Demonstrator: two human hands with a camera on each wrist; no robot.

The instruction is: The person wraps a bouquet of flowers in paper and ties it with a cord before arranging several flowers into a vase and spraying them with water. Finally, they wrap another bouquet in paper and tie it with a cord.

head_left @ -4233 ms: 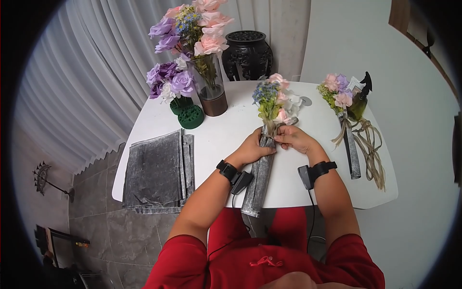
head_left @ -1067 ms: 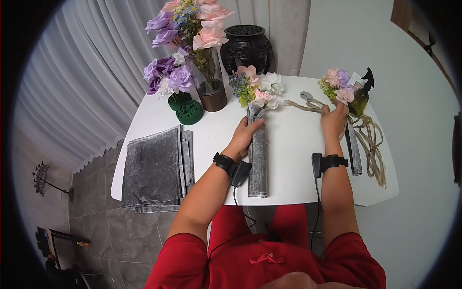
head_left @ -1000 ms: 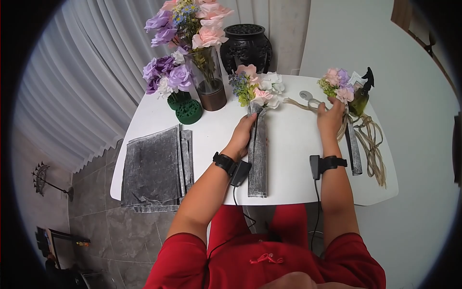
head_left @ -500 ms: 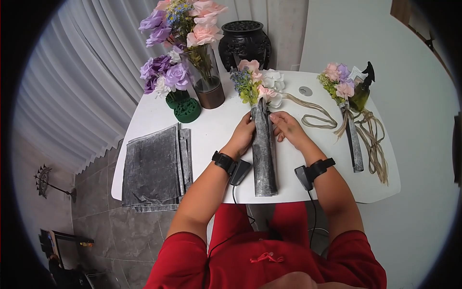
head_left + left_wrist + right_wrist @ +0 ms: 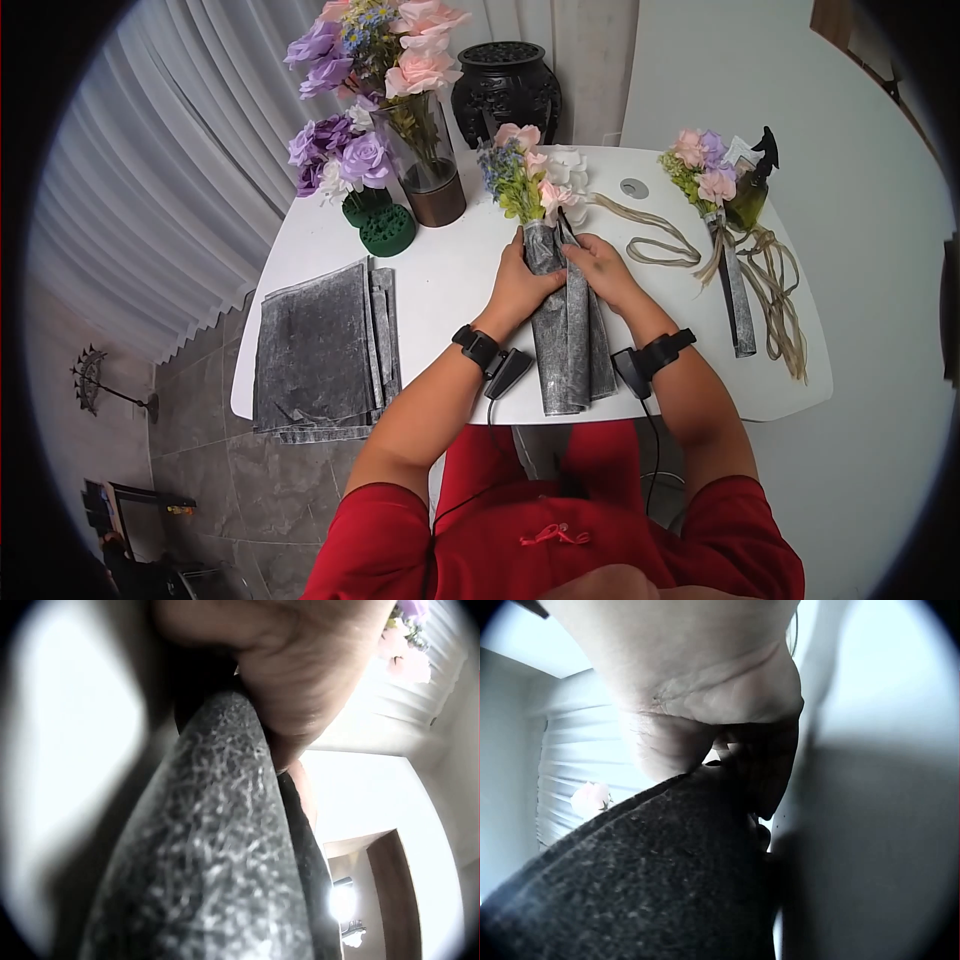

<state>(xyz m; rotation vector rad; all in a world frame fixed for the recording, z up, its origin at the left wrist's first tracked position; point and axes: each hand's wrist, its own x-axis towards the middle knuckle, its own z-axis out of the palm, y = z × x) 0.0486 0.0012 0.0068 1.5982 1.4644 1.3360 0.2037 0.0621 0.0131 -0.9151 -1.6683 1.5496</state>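
A bouquet of pink, blue and white flowers point(image 5: 530, 175) lies mid-table, its stems inside grey mottled wrapping paper point(image 5: 558, 350). My left hand point(image 5: 522, 285) grips the paper from the left just below the blooms, thumb across its front. From the right, my right hand point(image 5: 607, 275) pinches a loose flap of the paper, which stands out from the roll. In the left wrist view the rolled paper point(image 5: 210, 847) runs up into my left palm point(image 5: 307, 667). In the right wrist view the paper's edge point(image 5: 652, 855) goes between thumb and fingers of my right hand point(image 5: 705, 682).
A beige ribbon point(image 5: 660, 235) lies right of the blooms. Further right are a small wrapped bouquet point(image 5: 732, 285), more ribbon point(image 5: 783, 310) and a spray bottle point(image 5: 750, 195). Left are stacked grey sheets point(image 5: 315, 345), green foam blocks point(image 5: 388, 231) and a glass vase point(image 5: 432, 165) of flowers.
My right hand has come back from beside the small bouquet to the paper, leaving the ribbon on the table. The paper's flap has swung out to the right; my left thumb now crosses its front.
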